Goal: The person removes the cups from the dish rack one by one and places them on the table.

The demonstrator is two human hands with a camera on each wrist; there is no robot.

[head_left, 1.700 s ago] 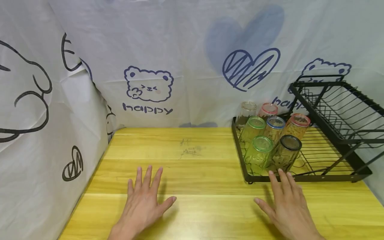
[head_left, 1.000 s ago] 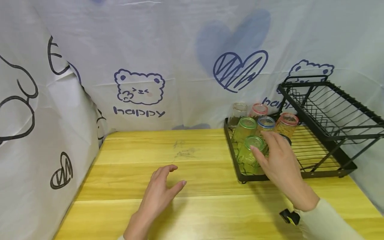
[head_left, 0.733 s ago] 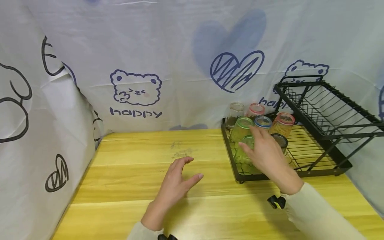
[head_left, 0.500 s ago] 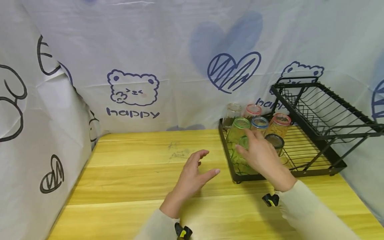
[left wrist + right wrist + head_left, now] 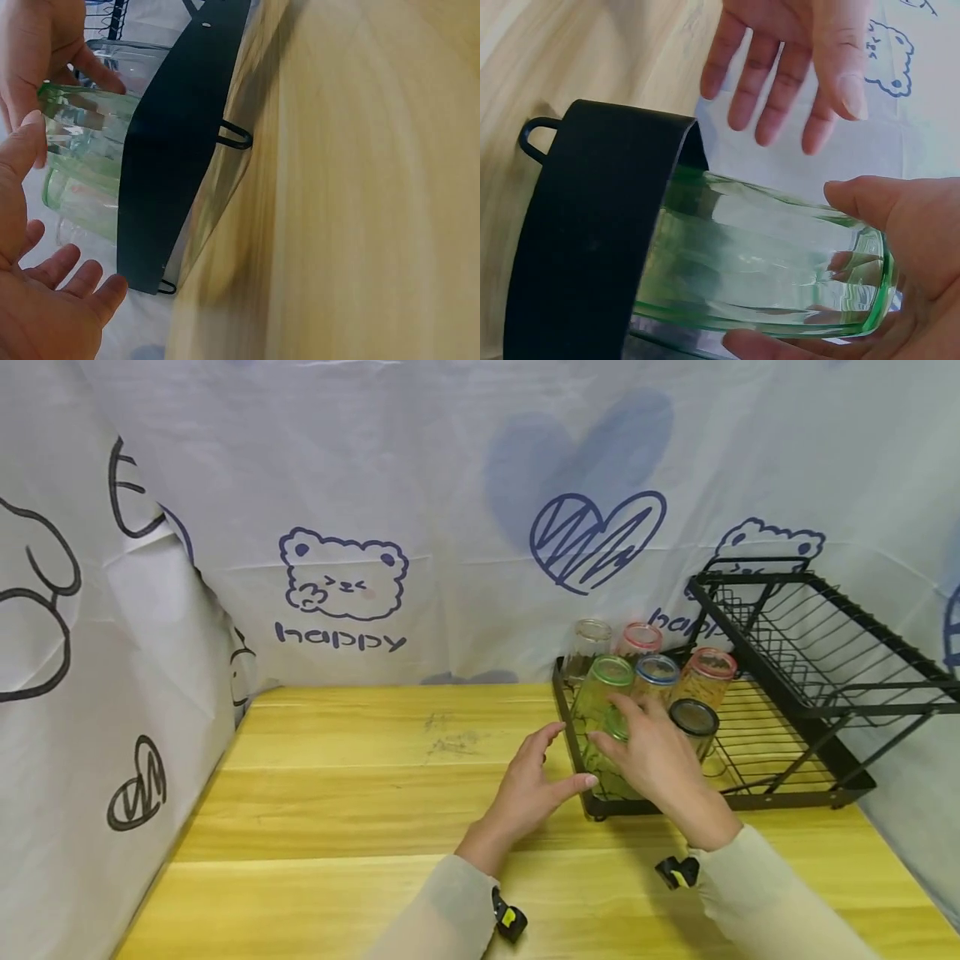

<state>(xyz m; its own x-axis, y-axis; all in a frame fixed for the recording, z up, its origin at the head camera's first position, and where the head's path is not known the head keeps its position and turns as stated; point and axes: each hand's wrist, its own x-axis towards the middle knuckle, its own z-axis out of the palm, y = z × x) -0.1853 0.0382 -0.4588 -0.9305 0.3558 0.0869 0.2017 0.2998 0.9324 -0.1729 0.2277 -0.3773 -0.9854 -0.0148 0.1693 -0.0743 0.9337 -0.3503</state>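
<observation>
A green glass [image 5: 765, 262] stands upside down at the front left corner of the black dish rack [image 5: 802, 799]. My right hand [image 5: 660, 760] reaches over it from the right and grips its upper end. In the right wrist view the thumb lies along one side of the glass, with the fingers behind and across from it. Just left of the rack's edge is my left hand [image 5: 528, 793], empty, its fingers spread and thumb held apart. The left wrist view has this hand [image 5: 52, 307] beside the rack's rim, facing the green glass.
Behind the held glass stands another green glass [image 5: 600, 689]. Crowded nearby are a blue-rimmed glass [image 5: 657, 671], a dark glass [image 5: 693, 718], a red-rimmed glass [image 5: 708, 672] and others. A raised wire tier [image 5: 847, 643] spans the rack's right side. Printed white cloth [image 5: 450, 510] hangs behind the wooden table [image 5: 337, 810].
My right hand has gone from flat near the rack's front to around the front green glass. My left hand has moved right and forward from the table to the rack's left edge.
</observation>
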